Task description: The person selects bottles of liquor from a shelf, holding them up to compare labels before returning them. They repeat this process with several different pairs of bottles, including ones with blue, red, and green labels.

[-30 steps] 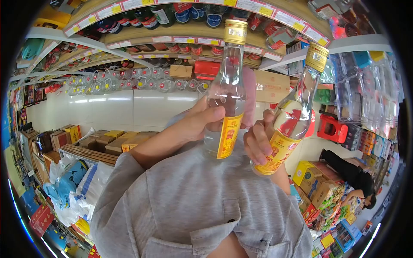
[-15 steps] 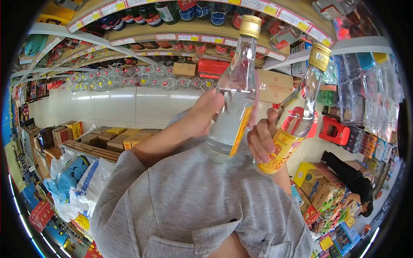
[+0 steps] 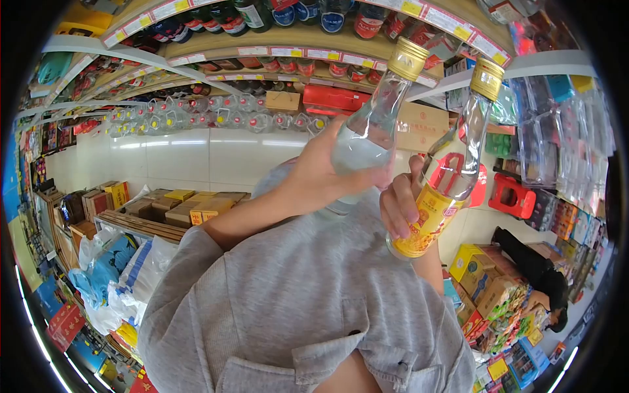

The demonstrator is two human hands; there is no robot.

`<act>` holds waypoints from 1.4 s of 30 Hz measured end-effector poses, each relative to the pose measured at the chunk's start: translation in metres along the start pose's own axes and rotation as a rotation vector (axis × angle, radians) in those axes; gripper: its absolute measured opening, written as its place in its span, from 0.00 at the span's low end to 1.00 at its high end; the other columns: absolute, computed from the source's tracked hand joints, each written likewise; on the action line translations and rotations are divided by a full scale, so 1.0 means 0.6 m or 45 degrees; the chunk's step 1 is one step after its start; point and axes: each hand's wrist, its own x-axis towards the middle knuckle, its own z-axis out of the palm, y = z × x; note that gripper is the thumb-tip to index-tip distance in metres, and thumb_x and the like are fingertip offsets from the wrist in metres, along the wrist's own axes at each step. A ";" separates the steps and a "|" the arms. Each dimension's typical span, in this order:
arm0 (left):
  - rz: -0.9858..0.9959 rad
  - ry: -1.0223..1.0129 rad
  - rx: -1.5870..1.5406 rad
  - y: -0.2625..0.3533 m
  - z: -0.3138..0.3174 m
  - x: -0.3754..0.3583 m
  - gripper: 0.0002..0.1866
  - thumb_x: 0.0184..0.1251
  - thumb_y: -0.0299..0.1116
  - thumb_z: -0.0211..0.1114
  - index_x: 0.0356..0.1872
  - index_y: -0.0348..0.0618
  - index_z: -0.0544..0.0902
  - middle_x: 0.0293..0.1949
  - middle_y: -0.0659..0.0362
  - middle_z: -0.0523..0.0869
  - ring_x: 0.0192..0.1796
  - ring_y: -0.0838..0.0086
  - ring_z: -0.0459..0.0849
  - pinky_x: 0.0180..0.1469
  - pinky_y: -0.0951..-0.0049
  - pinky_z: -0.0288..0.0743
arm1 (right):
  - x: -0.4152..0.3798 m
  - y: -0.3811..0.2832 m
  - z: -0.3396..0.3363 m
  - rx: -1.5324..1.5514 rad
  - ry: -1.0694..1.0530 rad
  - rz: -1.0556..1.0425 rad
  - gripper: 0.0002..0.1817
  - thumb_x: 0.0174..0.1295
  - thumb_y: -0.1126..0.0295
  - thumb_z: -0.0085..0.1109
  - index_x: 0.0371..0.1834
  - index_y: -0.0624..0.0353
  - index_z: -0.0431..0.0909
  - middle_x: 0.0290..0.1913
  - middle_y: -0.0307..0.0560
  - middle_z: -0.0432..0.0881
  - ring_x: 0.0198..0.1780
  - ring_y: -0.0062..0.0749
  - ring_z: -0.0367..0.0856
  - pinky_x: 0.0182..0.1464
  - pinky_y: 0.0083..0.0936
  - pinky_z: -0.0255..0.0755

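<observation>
My left hand (image 3: pixel 324 167) is wrapped round the middle of a clear glass liquor bottle (image 3: pixel 367 134) with a gold cap. That bottle leans to the right, and liquid shows below its neck; its label is out of sight behind my hand. Beside it, my right hand (image 3: pixel 401 204) grips a second clear liquor bottle (image 3: pixel 432 219) with a gold cap and a yellow label. This one also leans right, with its label turned up to me. Both bottles are held in front of my grey shirt, their necks a small gap apart.
Shelves (image 3: pixel 275 54) of bottles with price tags run across the top. Large clear jugs (image 3: pixel 229 118) stand in rows on the floor. Cartons (image 3: pixel 173 209) lie at left near plastic bags (image 3: pixel 137 272). At right are a red plastic item (image 3: pixel 512 196), stacked boxes and a person in black (image 3: pixel 534 265).
The bottle in my left hand has tipped further right and turned, so its yellow label edge no longer shows. My left fingers now cross its front. The right bottle has barely shifted.
</observation>
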 end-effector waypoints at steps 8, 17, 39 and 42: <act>-0.272 0.027 -0.120 -0.031 -0.019 -0.018 0.32 0.69 0.31 0.69 0.71 0.34 0.67 0.63 0.54 0.76 0.65 0.74 0.76 0.67 0.70 0.70 | -0.003 -0.011 0.009 -0.076 0.131 -0.109 0.57 0.54 0.27 0.58 0.77 0.60 0.57 0.35 0.54 0.77 0.31 0.47 0.82 0.29 0.36 0.77; -0.240 -0.252 -0.263 -0.032 -0.040 -0.003 0.30 0.63 0.35 0.77 0.63 0.40 0.75 0.53 0.62 0.82 0.56 0.78 0.79 0.61 0.72 0.73 | 0.006 -0.009 0.006 -0.226 0.221 0.018 0.31 0.76 0.51 0.51 0.78 0.49 0.62 0.36 0.46 0.82 0.27 0.38 0.84 0.29 0.33 0.83; -0.134 -0.181 -0.319 -0.018 -0.040 -0.007 0.26 0.61 0.30 0.78 0.57 0.38 0.76 0.52 0.60 0.83 0.53 0.80 0.82 0.55 0.75 0.77 | 0.029 0.018 -0.024 -0.061 0.133 -0.037 0.59 0.53 0.26 0.63 0.77 0.61 0.58 0.36 0.57 0.81 0.29 0.46 0.84 0.29 0.35 0.83; -0.137 -0.179 -0.290 -0.008 -0.044 -0.005 0.26 0.61 0.30 0.78 0.57 0.38 0.76 0.52 0.59 0.83 0.53 0.79 0.82 0.56 0.74 0.77 | 0.034 0.016 -0.026 -0.066 0.098 -0.013 0.59 0.54 0.26 0.62 0.77 0.60 0.58 0.38 0.56 0.80 0.30 0.45 0.84 0.30 0.35 0.82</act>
